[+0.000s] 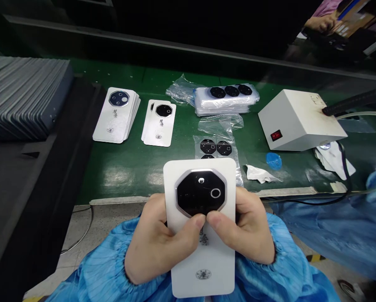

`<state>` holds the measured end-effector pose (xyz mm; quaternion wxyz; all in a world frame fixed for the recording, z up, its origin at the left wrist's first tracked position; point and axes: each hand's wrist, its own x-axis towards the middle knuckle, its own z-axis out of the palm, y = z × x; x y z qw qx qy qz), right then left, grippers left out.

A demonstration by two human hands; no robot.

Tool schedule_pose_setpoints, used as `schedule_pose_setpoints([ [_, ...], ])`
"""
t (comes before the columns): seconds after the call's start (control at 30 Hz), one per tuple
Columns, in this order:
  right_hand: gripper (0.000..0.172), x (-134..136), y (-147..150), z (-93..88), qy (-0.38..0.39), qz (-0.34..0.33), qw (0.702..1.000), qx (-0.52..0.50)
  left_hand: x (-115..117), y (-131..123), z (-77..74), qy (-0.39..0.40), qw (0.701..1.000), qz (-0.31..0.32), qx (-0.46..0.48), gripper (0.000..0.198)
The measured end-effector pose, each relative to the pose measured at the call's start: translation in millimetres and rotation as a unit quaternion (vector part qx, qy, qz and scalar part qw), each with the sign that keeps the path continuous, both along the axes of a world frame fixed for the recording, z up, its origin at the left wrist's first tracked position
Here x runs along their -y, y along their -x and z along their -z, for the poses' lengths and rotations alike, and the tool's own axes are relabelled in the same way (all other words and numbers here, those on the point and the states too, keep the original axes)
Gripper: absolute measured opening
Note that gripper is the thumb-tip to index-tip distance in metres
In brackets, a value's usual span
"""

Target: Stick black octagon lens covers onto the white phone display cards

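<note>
White phone-back panel (203, 268) held upright above the bench's front edge, bottom centre of frame. Left hand (158, 239) and right hand (246, 226) grasp it at both sides; thumbs (200, 220) rest on the lower edge of its black octagonal lens (200, 192), other fingers hidden behind. Beyond, on green workbench (128, 176): stacks of white panels (117, 115) left of centre, bagged black lenses (216, 147) straight ahead, blue pad (274, 161) and crumpled tissue (260, 174) to the right. White box with red switch (301, 119) at right.
</note>
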<state>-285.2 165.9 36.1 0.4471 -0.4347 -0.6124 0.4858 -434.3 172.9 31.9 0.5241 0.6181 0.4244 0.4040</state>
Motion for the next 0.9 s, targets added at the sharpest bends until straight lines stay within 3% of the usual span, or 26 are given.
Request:
schedule_pose_setpoints([
  [0.27, 0.01, 1.4, 0.1, -1.6, -0.034, 0.005, 0.999, 0.024, 2.3, 0.1, -0.7, -0.081, 0.992, -0.083, -0.045, 0.011],
  [0.7, 0.01, 1.5, -1.5, -1.4, -0.034, -0.001, 0.999, 0.014, 3.1, 2.2, -0.2, -0.082, 0.997, -0.014, 0.001, 0.01],
  [0.9, 0.008, 3.4, -4.5, 1.8, -0.016, -0.036, 0.999, -0.012, 2.2, 4.6, 0.2, -0.026, 0.998, 0.046, 0.029, 0.016],
])
